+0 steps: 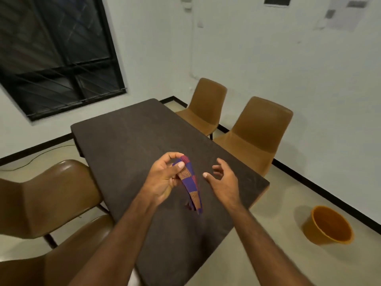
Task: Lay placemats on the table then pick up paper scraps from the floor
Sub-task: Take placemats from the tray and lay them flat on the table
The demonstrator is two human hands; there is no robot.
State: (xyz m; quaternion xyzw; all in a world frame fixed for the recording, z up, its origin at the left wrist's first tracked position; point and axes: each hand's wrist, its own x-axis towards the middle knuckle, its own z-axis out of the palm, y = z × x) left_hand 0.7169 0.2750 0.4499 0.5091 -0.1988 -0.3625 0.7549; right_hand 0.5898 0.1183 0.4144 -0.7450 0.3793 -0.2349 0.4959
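At the centre of the frame, above the dark table (127,141), the left hand (162,178) holds a woven placemat (190,183). Its fingers are curled round the upper end and the thumb presses on the cloth. The placemat is checked in purple-blue and striped orange-red squares, with a ribbed weave. It is seen almost edge-on. Its long axis runs from the hand down toward the lower edge of the frame, leaning a little to the right, and its lower end hangs close over the table top. It may be folded, or several mats together; the blur does not let me tell.

The right hand (222,180) is just beside it, not touching, with fingers loosely spread, a little bent, holding nothing.

The table top is rectangular, matt and dark brown. Tan moulded chairs (257,129) stand at both long sides. A round orange bucket (327,228) stands on the pale floor at lower right. Papers (340,13) on the white wall at upper right are too blurred to read.
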